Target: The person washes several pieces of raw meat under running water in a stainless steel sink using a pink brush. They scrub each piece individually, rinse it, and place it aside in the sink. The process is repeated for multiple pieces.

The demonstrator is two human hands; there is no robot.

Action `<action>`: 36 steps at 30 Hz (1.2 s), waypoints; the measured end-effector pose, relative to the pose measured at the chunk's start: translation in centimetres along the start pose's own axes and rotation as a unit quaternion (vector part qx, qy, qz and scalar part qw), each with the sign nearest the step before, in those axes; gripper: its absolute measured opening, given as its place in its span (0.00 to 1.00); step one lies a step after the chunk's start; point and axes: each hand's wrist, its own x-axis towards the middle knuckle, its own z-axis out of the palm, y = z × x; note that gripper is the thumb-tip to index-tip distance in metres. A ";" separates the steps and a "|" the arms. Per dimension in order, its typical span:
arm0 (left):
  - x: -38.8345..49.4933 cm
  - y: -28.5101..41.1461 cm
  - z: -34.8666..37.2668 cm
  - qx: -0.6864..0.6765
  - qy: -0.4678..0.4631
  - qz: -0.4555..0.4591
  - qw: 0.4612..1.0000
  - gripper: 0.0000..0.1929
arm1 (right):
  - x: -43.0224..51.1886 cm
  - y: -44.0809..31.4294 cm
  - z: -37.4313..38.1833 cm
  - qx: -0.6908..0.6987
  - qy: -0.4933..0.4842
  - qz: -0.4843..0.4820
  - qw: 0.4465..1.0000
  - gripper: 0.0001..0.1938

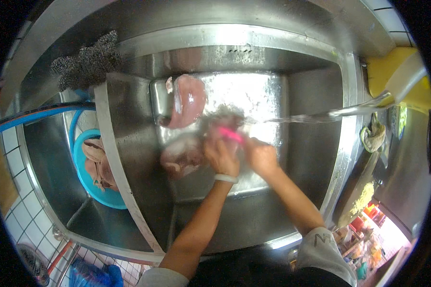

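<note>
Both my hands work low in a stainless steel sink basin. A blurred, bright pink tool sticks out from my closed right hand; motion hides its exact kind. My left hand, with a white bracelet at the wrist, presses on a blurred piece of raw meat under the tool. Just left of it lies another pale and reddish meat piece. Farther up the basin rests a smooth pink piece of raw meat. From the right, a stream of water runs in towards my hands.
Left of the divider, a turquoise basin holds several pale meat pieces. Metal scouring pads sit at the back left, near a blue hose. Chopped yellowish food and a yellow container stand at right.
</note>
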 end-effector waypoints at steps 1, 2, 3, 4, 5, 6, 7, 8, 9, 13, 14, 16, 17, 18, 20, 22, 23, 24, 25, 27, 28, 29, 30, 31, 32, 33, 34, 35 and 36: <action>-0.1 -0.1 0.0 -0.007 0.005 0.004 1.000 0.30 | 0.0 0.1 0.1 -0.020 -0.083 0.040 0.996 0.12; -0.1 -0.2 0.0 0.040 -0.006 -0.006 0.999 0.30 | 0.0 0.4 0.1 -0.024 -0.025 0.067 0.997 0.13; -0.3 -0.3 -0.1 0.029 0.000 0.002 1.000 0.30 | 0.0 0.5 0.0 -0.034 0.036 0.096 0.994 0.13; -0.3 -0.3 -0.1 0.023 -0.001 0.008 1.000 0.30 | -0.1 0.6 0.0 0.001 0.064 0.055 0.996 0.13; -0.4 -0.4 -0.1 0.020 -0.004 0.011 1.000 0.30 | -0.1 0.6 -0.1 0.017 0.015 0.011 1.000 0.14; -0.3 -0.4 -0.1 -0.010 0.005 -0.001 1.000 0.29 | -0.1 0.6 -0.1 0.034 0.003 0.015 0.999 0.12; -0.3 -0.3 -0.1 -0.023 -0.027 -0.058 0.998 0.29 | 0.0 0.4 0.0 0.062 -0.033 0.014 0.997 0.11; -0.2 -0.2 0.0 -0.038 -0.045 -0.105 0.993 0.28 | 0.0 0.2 0.1 0.085 0.027 0.055 0.994 0.10; 0.0 -0.1 0.0 -0.059 -0.065 -0.145 0.986 0.28 | 0.3 0.1 0.3 0.099 0.087 0.109 0.985 0.09; 0.6 0.3 -0.1 0.083 -0.160 -0.024 0.983 0.29 | 0.1 -1.3 1.3 0.123 -0.010 -0.060 0.991 0.08; 0.7 0.5 0.0 -0.017 -0.160 -0.213 0.964 0.29 | 0.3 -1.3 1.6 0.152 -0.007 0.025 0.988 0.08; 1.0 0.4 -0.1 -0.056 -0.104 -0.150 0.982 0.29 | 0.3 -1.4 2.2 0.185 0.045 0.092 0.977 0.08; 0.9 0.3 -0.1 -0.059 -0.100 -0.118 0.986 0.30 | 0.3 -1.3 2.3 0.183 0.086 0.114 0.973 0.08; 1.0 0.2 0.0 -0.041 -0.086 -0.100 0.990 0.31 | 0.4 -1.2 2.6 0.193 0.055 0.096 0.975 0.09; 1.0 -0.3 0.3 -0.145 -0.130 -0.178 0.965 0.32 | 0.8 -0.7 3.1 0.212 0.045 0.022 0.976 0.10; 0.8 -0.6 0.7 -0.151 -0.121 -0.248 0.949 0.33 | 1.3 0.2 3.5 0.224 0.063 0.163 0.959 0.11; 0.6 -0.8 0.9 -0.137 -0.111 -0.227 0.958 0.33 | 1.7 0.7 3.6 0.227 0.096 0.209 0.946 0.11; 0.5 -1.1 1.1 -0.103 -0.098 -0.184 0.973 0.32 | 1.6 1.0 3.8 0.263 0.111 0.182 0.941 0.11; 0.3 -1.3 1.3 -0.072 -0.125 -0.171 0.975 0.30 | 1.8 1.3 4.0 0.261 0.093 0.177 0.944 0.11; 0.2 -1.8 1.4 0.013 -0.065 -0.086 0.994 0.26 | 1.7 1.5 4.1 0.259 0.070 0.165 0.949 0.11; 0.4 -2.1 1.3 -0.024 -0.068 -0.079 0.994 0.25 | 1.6 1.4 4.1 0.257 0.050 0.186 0.947 0.11; 0.5 -2.3 1.1 -0.059 -0.043 -0.058 0.996 0.24 | 1.3 1.3 4.0 0.274 0.060 0.156 0.947 0.10; 0.4 -2.2 1.0 -0.089 -0.008 -0.039 0.995 0.21 | 1.2 1.0 3.9 0.285 0.047 0.160 0.944 0.11; 0.5 -2.3 0.6 -0.090 -0.021 -0.040 0.995 0.20 | 0.9 0.6 3.8 0.297 0.031 0.164 0.940 0.11; 0.6 -2.1 0.3 -0.099 -0.002 -0.018 0.995 0.19 | 0.7 0.2 3.6 0.304 0.037 0.155 0.939 0.11; 0.8 -2.0 0.1 -0.112 0.014 0.016 0.993 0.18 | 0.5 -0.2 3.5 0.309 0.045 0.146 0.939 0.11; 1.2 -1.9 -0.2 -0.111 -0.023 -0.030 0.993 0.16 | 0.3 -0.5 3.3 0.319 0.050 0.121 0.939 0.11; 1.5 -1.8 -0.5 -0.161 -0.031 -0.044 0.986 0.16 | 0.2 -0.7 3.2 0.341 0.027 0.155 0.927 0.11; 2.0 -1.8 -0.8 -0.206 -0.061 -0.057 0.975 0.15 | 0.1 -0.9 3.0 0.370 0.002 0.169 0.914 0.11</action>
